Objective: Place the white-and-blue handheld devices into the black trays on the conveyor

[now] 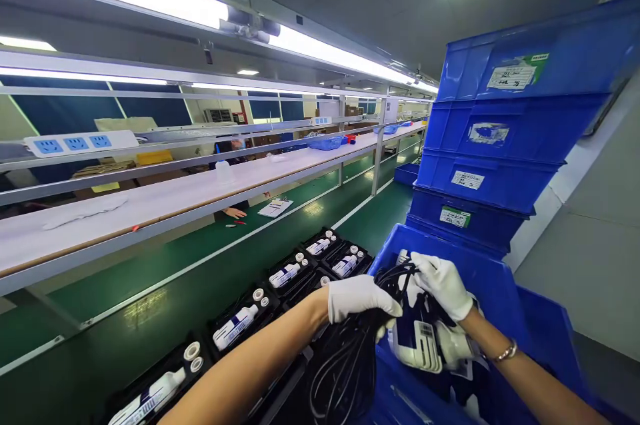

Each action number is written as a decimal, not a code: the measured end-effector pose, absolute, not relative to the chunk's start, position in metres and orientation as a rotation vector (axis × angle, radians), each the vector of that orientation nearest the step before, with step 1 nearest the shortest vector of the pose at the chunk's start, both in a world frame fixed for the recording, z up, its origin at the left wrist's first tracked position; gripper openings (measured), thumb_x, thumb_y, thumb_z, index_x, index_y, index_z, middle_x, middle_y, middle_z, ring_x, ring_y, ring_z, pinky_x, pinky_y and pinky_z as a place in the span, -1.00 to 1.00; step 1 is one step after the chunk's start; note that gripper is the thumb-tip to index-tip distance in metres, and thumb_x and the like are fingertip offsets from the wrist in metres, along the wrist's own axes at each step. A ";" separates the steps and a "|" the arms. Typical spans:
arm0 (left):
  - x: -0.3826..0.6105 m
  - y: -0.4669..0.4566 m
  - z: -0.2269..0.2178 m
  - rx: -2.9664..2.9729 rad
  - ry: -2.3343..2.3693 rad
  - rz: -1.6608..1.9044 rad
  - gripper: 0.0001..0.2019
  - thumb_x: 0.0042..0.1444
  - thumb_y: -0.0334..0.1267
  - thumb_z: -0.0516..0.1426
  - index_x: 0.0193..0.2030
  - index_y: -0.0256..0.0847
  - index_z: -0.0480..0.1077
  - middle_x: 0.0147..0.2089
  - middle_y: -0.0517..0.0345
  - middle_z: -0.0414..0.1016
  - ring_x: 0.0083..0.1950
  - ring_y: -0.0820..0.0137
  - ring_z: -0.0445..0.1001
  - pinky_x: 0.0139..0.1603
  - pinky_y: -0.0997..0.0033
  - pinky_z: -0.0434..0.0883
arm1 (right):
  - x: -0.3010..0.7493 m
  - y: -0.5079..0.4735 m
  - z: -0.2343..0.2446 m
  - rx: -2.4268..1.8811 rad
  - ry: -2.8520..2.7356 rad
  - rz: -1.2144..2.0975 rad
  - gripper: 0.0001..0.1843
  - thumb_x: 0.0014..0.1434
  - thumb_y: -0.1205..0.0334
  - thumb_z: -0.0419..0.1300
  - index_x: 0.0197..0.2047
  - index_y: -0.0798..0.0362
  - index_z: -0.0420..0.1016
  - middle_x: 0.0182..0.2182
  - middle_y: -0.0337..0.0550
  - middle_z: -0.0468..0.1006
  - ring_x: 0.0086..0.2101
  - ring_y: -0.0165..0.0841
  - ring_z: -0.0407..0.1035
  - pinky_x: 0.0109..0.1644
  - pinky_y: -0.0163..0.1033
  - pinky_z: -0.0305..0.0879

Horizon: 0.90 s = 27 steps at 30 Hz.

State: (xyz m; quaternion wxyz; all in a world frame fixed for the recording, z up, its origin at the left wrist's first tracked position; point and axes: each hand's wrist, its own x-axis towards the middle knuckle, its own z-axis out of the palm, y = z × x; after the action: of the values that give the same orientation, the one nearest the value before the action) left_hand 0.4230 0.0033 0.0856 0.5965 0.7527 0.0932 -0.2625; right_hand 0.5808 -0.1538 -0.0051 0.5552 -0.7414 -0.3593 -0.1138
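Note:
My left hand [361, 297], in a white glove, is closed around a bundle of black cables [345, 365] that hangs down in loops. Close by, my right hand [445, 286], gloved too, pinches part of the black cable at the top of the bundle. Both hands are over a blue bin [387, 378]. Inside it, below my hands, lie white and navy devices, one with a barcode label [417, 340]. Beside my left forearm stand black trays [267, 325], each holding a white and navy bottle-shaped unit [235, 328] and small white rings [192, 350].
Stacked blue crates [470, 178] with paper labels rise behind the bin on the right. A long white workbench [280, 168] runs along the left. Beneath its edge, another person's hand [234, 212] rests near a clipboard [275, 207] on the green floor.

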 end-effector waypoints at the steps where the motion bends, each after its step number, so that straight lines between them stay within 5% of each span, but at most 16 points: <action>1: 0.424 0.003 0.079 1.739 0.239 -0.608 -0.82 -0.18 -0.18 0.26 -0.58 -0.24 0.44 -0.61 0.20 0.40 -0.58 0.38 0.47 -0.52 0.41 0.51 | 0.583 -0.153 -0.014 -1.763 -0.863 -0.268 -0.41 0.15 -0.36 0.05 -0.42 -0.05 0.62 -0.32 0.10 0.70 -0.30 -0.02 0.53 -0.13 0.08 0.42; 7: 0.419 0.009 0.056 1.688 0.268 -0.533 -0.81 -0.23 -0.16 0.27 -0.57 -0.21 0.40 -0.60 0.22 0.39 -0.56 0.37 0.48 -0.50 0.37 0.53 | 0.583 -0.145 -0.028 -1.834 -0.905 -0.284 -0.35 0.34 -0.29 -0.03 -0.52 -0.03 0.56 -0.55 -0.07 0.59 -0.49 -0.25 0.38 -0.33 -0.13 0.28; 16: 0.413 0.015 0.029 1.766 0.300 -0.417 -0.81 -0.21 -0.23 0.29 -0.42 -0.22 0.44 -0.49 0.24 0.48 -0.62 0.51 0.31 -0.53 0.43 0.41 | 0.569 -0.145 -0.041 -1.940 -0.953 -0.326 -0.30 0.38 -0.32 -0.09 -0.46 -0.02 0.58 -0.53 -0.01 0.62 -0.52 -0.26 0.42 -0.37 -0.15 0.18; 27: 0.382 0.025 -0.021 2.072 0.346 -0.050 -0.49 -0.09 -0.26 0.27 0.08 -0.13 0.46 -0.05 0.20 0.62 -0.07 0.28 0.53 -0.09 0.36 0.45 | 0.560 -0.133 -0.060 -2.069 -1.274 -0.198 -0.29 0.43 -0.20 -0.22 -0.33 -0.03 0.64 -0.42 0.03 0.66 -0.44 -0.19 0.46 -0.36 -0.10 0.04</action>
State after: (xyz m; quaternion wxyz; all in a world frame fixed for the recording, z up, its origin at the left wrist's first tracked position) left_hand 0.3820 0.0252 -0.0205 0.4971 0.8556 0.1428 -0.0207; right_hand 0.5596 -0.1331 -0.0597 0.3448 -0.7966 -0.4907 -0.0762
